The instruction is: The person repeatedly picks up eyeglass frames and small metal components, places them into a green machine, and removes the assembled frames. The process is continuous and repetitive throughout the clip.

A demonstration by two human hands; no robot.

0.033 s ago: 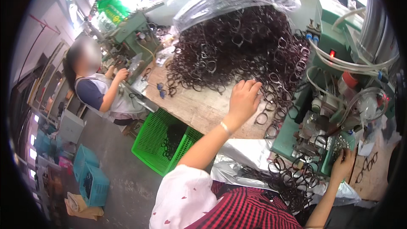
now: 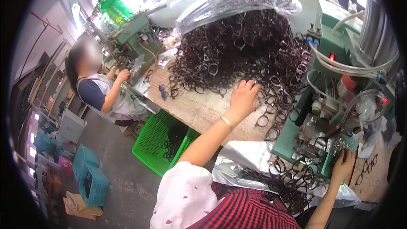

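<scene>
My left hand reaches out over the wooden bench, back upward. Its fingers lie a little apart and slightly bent at the near edge of a big heap of dark eyeglass frames. Nothing shows in its grip. At the right, my right hand dips its fingers into a green tray of small shiny metal parts. Those fingers are drawn together; what they pinch, if anything, is hidden. Beside the tray stands a green bench machine with metal fixtures, and an eyeglass frame appears to hang at its front.
More frames lie on silvery sheeting at my lap. Clear plastic covers the heap's top. Hoses loop around the machine. A green basket holding dark frames stands left of the bench. A co-worker sits at another machine.
</scene>
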